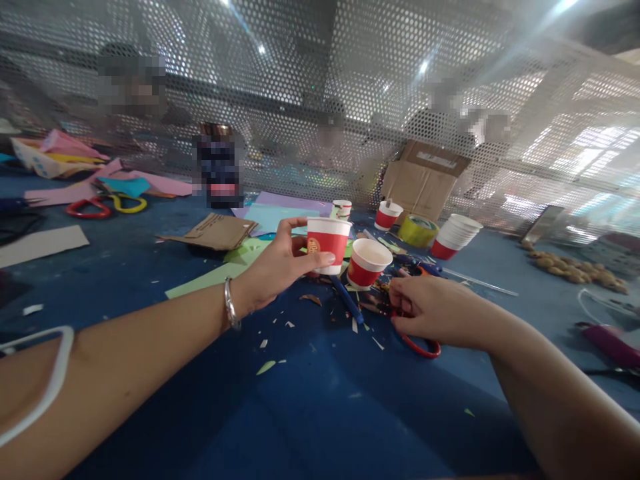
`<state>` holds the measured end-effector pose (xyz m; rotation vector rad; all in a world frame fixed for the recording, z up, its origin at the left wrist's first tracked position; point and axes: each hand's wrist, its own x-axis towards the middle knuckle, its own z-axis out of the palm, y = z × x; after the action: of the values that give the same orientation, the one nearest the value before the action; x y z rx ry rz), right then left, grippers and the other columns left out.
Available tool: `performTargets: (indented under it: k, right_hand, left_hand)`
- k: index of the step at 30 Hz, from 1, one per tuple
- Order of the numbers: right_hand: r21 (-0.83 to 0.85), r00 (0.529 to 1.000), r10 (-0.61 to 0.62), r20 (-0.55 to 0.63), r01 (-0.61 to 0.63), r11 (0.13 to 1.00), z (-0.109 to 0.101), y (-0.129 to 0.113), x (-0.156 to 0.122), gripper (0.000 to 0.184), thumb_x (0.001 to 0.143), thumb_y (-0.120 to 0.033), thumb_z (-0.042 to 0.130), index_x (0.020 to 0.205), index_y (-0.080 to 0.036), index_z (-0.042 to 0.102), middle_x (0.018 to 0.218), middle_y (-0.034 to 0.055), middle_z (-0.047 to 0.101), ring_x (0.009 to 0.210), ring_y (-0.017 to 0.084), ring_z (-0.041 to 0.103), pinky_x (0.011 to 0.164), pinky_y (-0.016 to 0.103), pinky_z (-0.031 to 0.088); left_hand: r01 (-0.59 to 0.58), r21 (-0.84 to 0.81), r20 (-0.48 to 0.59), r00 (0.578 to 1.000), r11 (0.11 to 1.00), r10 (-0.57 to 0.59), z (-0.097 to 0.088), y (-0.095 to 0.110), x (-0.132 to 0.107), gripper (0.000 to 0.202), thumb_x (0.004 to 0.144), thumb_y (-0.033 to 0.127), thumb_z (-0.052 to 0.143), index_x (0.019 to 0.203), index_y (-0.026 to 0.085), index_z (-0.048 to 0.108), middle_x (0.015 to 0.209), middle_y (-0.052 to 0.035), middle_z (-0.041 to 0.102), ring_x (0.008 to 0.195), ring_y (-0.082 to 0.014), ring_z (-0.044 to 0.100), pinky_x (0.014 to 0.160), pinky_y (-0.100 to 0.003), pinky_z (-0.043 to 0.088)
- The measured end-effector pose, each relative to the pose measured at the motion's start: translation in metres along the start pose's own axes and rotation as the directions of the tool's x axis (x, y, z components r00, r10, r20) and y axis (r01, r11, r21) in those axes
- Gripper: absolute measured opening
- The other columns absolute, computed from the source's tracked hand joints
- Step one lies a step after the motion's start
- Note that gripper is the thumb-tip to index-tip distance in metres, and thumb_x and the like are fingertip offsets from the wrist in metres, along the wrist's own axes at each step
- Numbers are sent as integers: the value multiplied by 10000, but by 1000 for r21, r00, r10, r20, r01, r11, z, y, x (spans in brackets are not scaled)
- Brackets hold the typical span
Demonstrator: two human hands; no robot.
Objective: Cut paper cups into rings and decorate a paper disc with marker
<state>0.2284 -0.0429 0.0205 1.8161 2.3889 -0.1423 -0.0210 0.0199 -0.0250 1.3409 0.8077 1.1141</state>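
My left hand (pixel 283 263) is closed around a red-and-white paper cup (pixel 327 247), held upright with the thumb across its front. Just right of it stands another red paper cup (pixel 369 264), open end up. My right hand (pixel 430 310) is closed, its fingers curled at the red-handled scissors (pixel 425 350), with a handle loop showing below the palm. The fingertips partly hide the scissors. Between the hands lies a blue pen-like stick (pixel 347 300) among paper scraps.
Behind are a small cup (pixel 341 209), another red cup (pixel 388 215), yellow-green tape (pixel 418 231), stacked cups (pixel 456 236) and a cardboard box (pixel 423 183). Cardboard (pixel 217 231), coloured paper and more scissors (pixel 90 208) lie left. Nut-like brown pieces (pixel 575 267) sit right. A perforated metal screen (pixel 300 87) rises behind.
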Motion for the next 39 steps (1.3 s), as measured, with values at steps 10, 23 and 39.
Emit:
performTargets:
  k: [10,23,39]
  right_hand:
    - [-60,998,-40,-39,38,997,6,-8,0,90,737,-278,612,757,-202,568,743,23,648,621,152,536,538,276,260]
    - [295,993,-79,-86,101,950,4,2,6,95,753,-226,589,833,-214,539,667,-42,582,598,123,506,539,262,326]
    - [282,993,-90,-72,107,954,0,-9,7,371,900,-589,567,916,-220,599,810,15,677,733,185,612,618,288,378]
  left_hand:
    - [44,52,58,997,998,-47,1,27,-16,642,807,297,759,1315,315,367,1010,-29,681,795,-192,698,655,-311,575]
    - [-86,211,213,976,974,40,-13,12,-10,893,621,239,889,1281,328,294,1218,-108,629,862,-259,727,681,-388,640]
    - [-264,784,1,905,561,425,-17,6,-4,943,559,450,903,1234,268,270,1264,-109,482,1165,-310,576,891,-445,542]
